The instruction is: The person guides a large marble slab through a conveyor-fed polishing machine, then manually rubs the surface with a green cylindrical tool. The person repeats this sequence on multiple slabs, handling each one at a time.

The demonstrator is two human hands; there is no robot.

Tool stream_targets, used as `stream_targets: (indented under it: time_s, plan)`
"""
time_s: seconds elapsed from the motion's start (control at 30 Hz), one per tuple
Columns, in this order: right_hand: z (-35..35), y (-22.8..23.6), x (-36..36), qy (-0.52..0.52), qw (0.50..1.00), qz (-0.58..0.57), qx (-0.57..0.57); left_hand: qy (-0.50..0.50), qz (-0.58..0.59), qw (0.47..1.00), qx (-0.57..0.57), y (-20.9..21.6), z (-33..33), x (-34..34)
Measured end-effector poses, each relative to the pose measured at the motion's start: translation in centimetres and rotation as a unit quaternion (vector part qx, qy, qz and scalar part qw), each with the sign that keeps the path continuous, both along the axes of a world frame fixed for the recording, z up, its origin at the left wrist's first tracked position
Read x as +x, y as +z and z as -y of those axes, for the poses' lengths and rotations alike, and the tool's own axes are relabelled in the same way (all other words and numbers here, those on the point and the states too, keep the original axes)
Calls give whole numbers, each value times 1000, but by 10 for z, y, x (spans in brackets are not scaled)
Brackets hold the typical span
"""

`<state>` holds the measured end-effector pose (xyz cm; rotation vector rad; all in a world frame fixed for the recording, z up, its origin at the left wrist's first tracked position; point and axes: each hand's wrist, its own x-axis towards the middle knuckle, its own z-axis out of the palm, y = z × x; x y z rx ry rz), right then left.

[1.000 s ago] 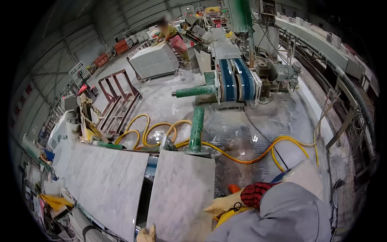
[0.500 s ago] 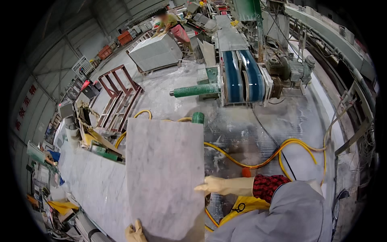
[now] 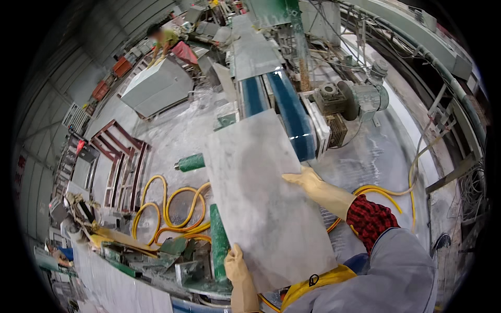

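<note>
A rectangular pale grey marble slab [image 3: 271, 219] is held up in front of me, tilted, between both hands. My left hand [image 3: 237, 265], in a cream rubber glove, is closed on its lower left edge. My right hand [image 3: 305, 180], gloved alike, grips the upper right edge with the thumb on the face; its other fingers are hidden behind the slab. In the picture the slab's far end overlaps the near part of a conveyor with two wet blue belts [image 3: 289, 112]. Whether they touch cannot be told.
A motor [image 3: 365, 99] sits right of the belts. Green rollers [image 3: 218, 240] stand left of the slab. Yellow hose [image 3: 167, 224] coils on the wet floor. Another large pale slab [image 3: 120, 281] lies lower left. Beyond a dark red rack [image 3: 122, 156], a person works at a stacked block [image 3: 162, 86].
The marble slab has been lifted from the larger slab at left and swung right toward the belts, turning slightly. Both hands moved with it, and my view has turned right.
</note>
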<state>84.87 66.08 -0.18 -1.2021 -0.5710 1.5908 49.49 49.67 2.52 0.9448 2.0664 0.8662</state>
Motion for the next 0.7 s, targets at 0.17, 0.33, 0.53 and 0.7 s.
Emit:
stream_targets:
  time_s: [0.17,0.33,0.53,0.7]
  plan:
    - [14,4,58,-29,991,132,-22,-102,1,992,-75,-3,-34,46]
    - [8,-6,74,-54,981,125,-138,-188,-29,970,-154,44,-65,72]
    - [17,-66,120,68,822,552,125,-270,-78,942,-184,35,-111,71]
    - [74,-22,97,138,862,482,76,-278,-34,951,-132,-5,-140,58]
